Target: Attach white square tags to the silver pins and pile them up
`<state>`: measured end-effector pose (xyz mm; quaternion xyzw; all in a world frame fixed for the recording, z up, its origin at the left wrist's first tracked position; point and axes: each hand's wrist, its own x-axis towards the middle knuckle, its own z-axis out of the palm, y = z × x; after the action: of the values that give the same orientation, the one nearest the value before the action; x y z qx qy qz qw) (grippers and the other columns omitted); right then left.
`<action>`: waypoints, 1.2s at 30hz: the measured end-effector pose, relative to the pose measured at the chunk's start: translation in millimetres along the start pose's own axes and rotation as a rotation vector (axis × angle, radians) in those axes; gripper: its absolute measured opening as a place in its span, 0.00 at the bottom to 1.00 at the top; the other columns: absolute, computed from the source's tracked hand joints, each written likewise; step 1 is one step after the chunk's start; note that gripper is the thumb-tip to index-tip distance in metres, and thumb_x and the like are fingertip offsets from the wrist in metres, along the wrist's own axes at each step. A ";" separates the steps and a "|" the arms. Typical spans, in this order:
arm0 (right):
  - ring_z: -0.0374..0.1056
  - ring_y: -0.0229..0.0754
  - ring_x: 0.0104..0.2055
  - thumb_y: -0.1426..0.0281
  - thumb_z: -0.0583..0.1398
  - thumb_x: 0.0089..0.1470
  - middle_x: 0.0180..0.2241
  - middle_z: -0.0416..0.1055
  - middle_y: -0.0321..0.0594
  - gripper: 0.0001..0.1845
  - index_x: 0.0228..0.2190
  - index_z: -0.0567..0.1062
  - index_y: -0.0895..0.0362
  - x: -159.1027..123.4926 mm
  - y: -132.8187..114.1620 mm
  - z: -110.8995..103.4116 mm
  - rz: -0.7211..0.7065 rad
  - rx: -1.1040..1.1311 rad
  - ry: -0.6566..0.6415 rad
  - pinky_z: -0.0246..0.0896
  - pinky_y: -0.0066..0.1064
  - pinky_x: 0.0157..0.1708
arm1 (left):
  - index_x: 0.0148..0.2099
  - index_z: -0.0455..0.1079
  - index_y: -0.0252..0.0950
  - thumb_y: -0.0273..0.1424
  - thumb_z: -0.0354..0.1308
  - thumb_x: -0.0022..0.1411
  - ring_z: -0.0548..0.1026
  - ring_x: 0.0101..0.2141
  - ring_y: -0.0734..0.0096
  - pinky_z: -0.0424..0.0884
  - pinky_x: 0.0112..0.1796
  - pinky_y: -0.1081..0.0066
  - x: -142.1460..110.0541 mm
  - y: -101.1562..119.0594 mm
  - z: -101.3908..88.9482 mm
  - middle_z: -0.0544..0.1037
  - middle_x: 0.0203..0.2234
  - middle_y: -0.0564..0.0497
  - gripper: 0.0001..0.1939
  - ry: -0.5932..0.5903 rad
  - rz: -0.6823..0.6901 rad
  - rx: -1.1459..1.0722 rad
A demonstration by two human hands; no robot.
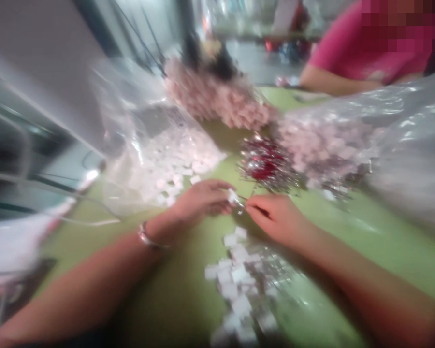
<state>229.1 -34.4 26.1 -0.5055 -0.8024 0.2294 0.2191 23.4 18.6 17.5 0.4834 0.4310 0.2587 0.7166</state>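
In the middle of the head view my left hand (206, 195) is closed in a pinch on a small white square piece (232, 195). Close on its right, my right hand (273, 212) pinches a thin silvery piece (239, 207) whose end meets or nearly meets the white one; blur hides whether they are joined. Below both hands lies a loose pile of white square pieces (239, 274). Beside that pile is a scatter of thin shiny silver pieces (279, 268). Just beyond my right hand sits a bundle of red and silver spiky pieces (266, 164).
A clear plastic bag (130, 145) spills white pieces at the left. Pale pink pieces (221, 96) are heaped at the back, and another plastic bag (402, 130) lies at the right. A person in a pink shirt (344, 43) is across the green table (384, 241).
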 end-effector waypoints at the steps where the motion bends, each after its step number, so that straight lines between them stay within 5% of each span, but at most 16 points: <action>1: 0.64 0.34 0.25 0.71 0.54 0.57 0.23 0.72 0.33 0.11 0.27 0.74 0.56 0.2 0.0 -1.0 0.022 0.004 -0.003 0.53 0.27 0.28 | 0.45 0.69 0.31 0.33 0.62 0.57 0.76 0.24 0.75 0.70 0.26 0.74 0.3 -0.8 -1.2 0.80 0.28 0.45 0.16 -0.004 0.025 0.051; 8: 0.64 0.34 0.25 0.71 0.54 0.55 0.22 0.70 0.32 0.11 0.23 0.71 0.56 2.8 -1.3 -8.1 0.212 0.160 -0.091 0.54 0.25 0.26 | 0.39 0.68 0.34 0.36 0.67 0.52 0.76 0.23 0.71 0.71 0.25 0.71 0.1 -3.0 -5.3 0.78 0.22 0.51 0.16 -0.025 0.132 0.379; 19: 0.58 0.33 0.23 0.71 0.53 0.56 0.20 0.65 0.31 0.12 0.22 0.70 0.56 1.4 -3.3 -14.4 -0.012 0.073 -0.225 0.46 0.26 0.25 | 0.40 0.70 0.33 0.33 0.66 0.53 0.76 0.22 0.70 0.71 0.23 0.72 -2.6 -2.7 -5.5 0.79 0.23 0.48 0.13 -0.265 0.074 0.364; 25: 0.60 0.34 0.24 0.72 0.53 0.56 0.22 0.68 0.34 0.11 0.24 0.72 0.57 4.3 0.0 4.9 0.082 0.028 -0.076 0.49 0.27 0.26 | 0.38 0.70 0.34 0.34 0.64 0.54 0.75 0.22 0.71 0.70 0.23 0.72 -3.0 -11.7 5.4 0.79 0.23 0.48 0.12 -0.144 0.110 0.354; 30: 0.62 0.34 0.24 0.68 0.53 0.58 0.22 0.69 0.34 0.12 0.26 0.72 0.57 1.1 -3.5 1.2 0.163 0.105 -0.045 0.52 0.26 0.25 | 0.40 0.74 0.35 0.36 0.65 0.51 0.74 0.29 0.70 0.68 0.30 0.72 -10.3 18.3 1.0 0.79 0.29 0.48 0.14 -0.051 0.322 0.692; 33: 0.63 0.34 0.25 0.70 0.55 0.56 0.23 0.71 0.33 0.11 0.26 0.74 0.56 -1.8 -4.9 -13.0 0.066 0.174 -0.303 0.53 0.26 0.25 | 0.42 0.75 0.36 0.37 0.62 0.55 0.72 0.32 0.70 0.66 0.34 0.72 -12.0 36.6 -17.7 0.78 0.34 0.49 0.14 0.134 0.442 0.853; 36: 0.64 0.34 0.25 0.72 0.57 0.55 0.25 0.73 0.32 0.10 0.26 0.77 0.56 0.5 0.1 -23.9 -0.004 0.194 -0.487 0.55 0.27 0.27 | 0.36 0.76 0.37 0.37 0.57 0.59 0.70 0.29 0.70 0.63 0.33 0.71 -7.4 33.3 -33.2 0.77 0.28 0.50 0.10 0.212 0.388 0.994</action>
<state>242.9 -30.3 45.3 -0.4105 -0.8066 0.4199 0.0673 -7.6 41.6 45.4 0.8058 0.4744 0.1987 0.2935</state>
